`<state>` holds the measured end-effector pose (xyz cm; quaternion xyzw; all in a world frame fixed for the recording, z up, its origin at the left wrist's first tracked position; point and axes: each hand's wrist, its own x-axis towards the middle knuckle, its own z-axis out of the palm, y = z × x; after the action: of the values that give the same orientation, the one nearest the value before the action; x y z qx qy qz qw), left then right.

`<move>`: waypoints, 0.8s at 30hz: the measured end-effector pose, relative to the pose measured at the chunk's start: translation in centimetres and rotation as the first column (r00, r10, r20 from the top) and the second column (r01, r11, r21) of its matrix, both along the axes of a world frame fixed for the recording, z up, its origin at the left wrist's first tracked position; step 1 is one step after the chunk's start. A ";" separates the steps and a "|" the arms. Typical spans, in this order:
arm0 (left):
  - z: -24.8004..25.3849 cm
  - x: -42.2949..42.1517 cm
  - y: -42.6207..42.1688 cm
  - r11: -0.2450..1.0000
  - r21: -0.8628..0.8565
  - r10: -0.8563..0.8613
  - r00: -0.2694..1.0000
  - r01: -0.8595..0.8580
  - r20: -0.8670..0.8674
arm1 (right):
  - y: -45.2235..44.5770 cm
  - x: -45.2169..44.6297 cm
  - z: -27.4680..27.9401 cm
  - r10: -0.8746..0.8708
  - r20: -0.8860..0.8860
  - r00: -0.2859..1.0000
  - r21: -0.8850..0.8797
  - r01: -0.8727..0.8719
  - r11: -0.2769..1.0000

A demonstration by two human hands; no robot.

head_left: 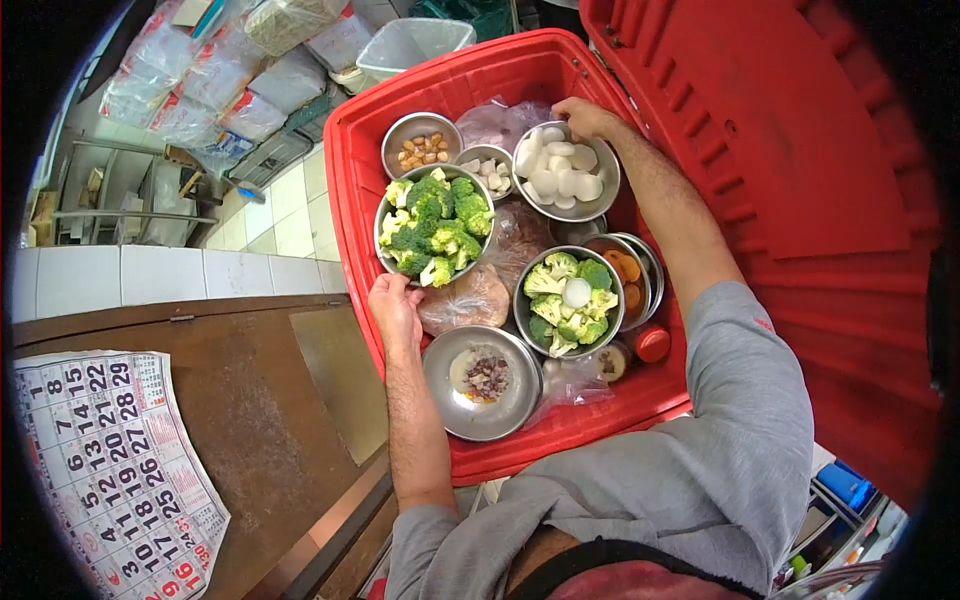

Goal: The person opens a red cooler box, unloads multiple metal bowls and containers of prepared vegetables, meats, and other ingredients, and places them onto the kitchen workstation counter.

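My left hand [397,308] grips the near rim of a metal bowl of broccoli [434,225] on the left side of the red cooler [350,170]. My right hand [588,117] is closed on the far rim of a metal bowl of white slices [563,178]. Between and behind them are a small bowl of pale pieces [488,172] and a bowl of brown pieces [422,150]. Nearer to me stand a second broccoli bowl [567,303], with a white slice on top, and a wide bowl [482,384] with a little dark chopped food.
Bagged food [466,300], a bowl of orange slices [625,270] and a red-lidded jar [652,343] are in the cooler. Its open lid [780,150] rises at the right. A calendar [120,460] lies at the left; a white bin [415,47] stands behind.
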<state>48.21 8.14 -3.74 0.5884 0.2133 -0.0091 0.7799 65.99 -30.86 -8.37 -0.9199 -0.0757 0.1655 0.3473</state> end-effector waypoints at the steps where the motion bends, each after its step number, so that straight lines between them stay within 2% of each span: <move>1: -0.1 0.0 0.1 1.000 0.002 -0.021 1.000 0.021 0.000 | 0.0 0.2 0.4 0.029 0.014 0.999 -0.014 -0.029 0.999; 2: -0.2 0.1 0.2 0.999 0.005 -0.042 0.999 0.042 0.002 | -0.2 0.1 0.9 0.021 0.024 1.000 -0.019 -0.020 1.000; 4: 0.4 0.3 -0.4 1.000 -0.003 -0.010 1.000 0.010 0.016 | -0.1 -0.3 1.7 -0.021 0.058 0.998 0.086 0.016 0.996; 5: 0.5 0.1 -0.6 1.000 -0.006 0.028 1.000 -0.028 0.013 | -0.1 -0.3 2.2 -0.026 0.114 0.993 0.089 0.016 0.996; 6: 0.3 0.1 -0.5 1.000 -0.006 0.013 1.000 -0.013 0.009 | 0.0 -0.8 3.4 -0.024 0.108 0.994 0.089 0.014 0.996; 8: -0.4 0.3 0.0 0.999 -0.037 -0.008 0.998 0.010 0.060 | -0.2 -2.1 4.7 -0.035 0.225 0.974 0.093 0.015 0.996; 10: -0.5 0.6 0.0 0.999 -0.036 -0.027 0.997 0.029 0.067 | 0.4 -5.0 7.9 -0.058 0.267 0.962 0.113 0.028 0.993; 12: 0.1 0.4 -0.1 0.998 -0.040 -0.042 0.993 0.047 0.109 | 1.3 -11.4 12.2 -0.246 0.264 0.932 0.187 0.201 0.962; 13: 0.3 0.2 0.0 0.998 -0.017 -0.060 0.991 0.063 0.118 | 1.3 -13.8 12.8 -0.224 0.304 0.926 0.210 0.164 0.964; 16: 0.4 0.3 0.7 0.986 -0.044 -0.152 0.978 0.160 0.146 | 1.8 -22.4 14.8 -0.271 0.304 0.913 0.256 0.196 0.947; 17: 0.7 -0.2 0.6 0.981 -0.080 -0.158 0.972 0.174 0.175 | 1.8 -25.8 15.6 -0.315 0.263 0.912 0.305 0.231 0.924; 19: 1.4 -0.6 0.7 0.989 -0.027 -0.134 0.969 0.142 0.205 | 1.6 -32.6 16.9 -0.367 0.210 0.906 0.371 0.273 0.888; 20: 1.8 -0.8 0.9 0.985 -0.040 -0.158 0.963 0.170 0.218 | 1.0 -36.0 17.3 -0.373 0.202 0.906 0.388 0.276 0.880; 22: 2.7 -1.3 2.1 0.971 0.042 -0.237 0.935 0.234 0.266 | 0.9 -42.8 18.3 -0.413 0.144 0.899 0.449 0.313 0.837; 23: 4.9 -2.7 2.1 0.962 0.080 -0.273 0.931 0.262 0.243 | 0.7 -46.4 19.3 -0.450 0.164 0.878 0.434 0.346 0.832; 24: 6.2 -3.4 2.6 0.945 0.080 -0.326 0.913 0.316 0.245 | 0.7 -50.0 21.1 -0.524 0.094 0.847 0.369 0.459 0.808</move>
<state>44.83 10.70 2.45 0.6264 0.0119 -0.0571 0.7773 15.98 -30.14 12.68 -0.8470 0.1061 -0.0347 0.5197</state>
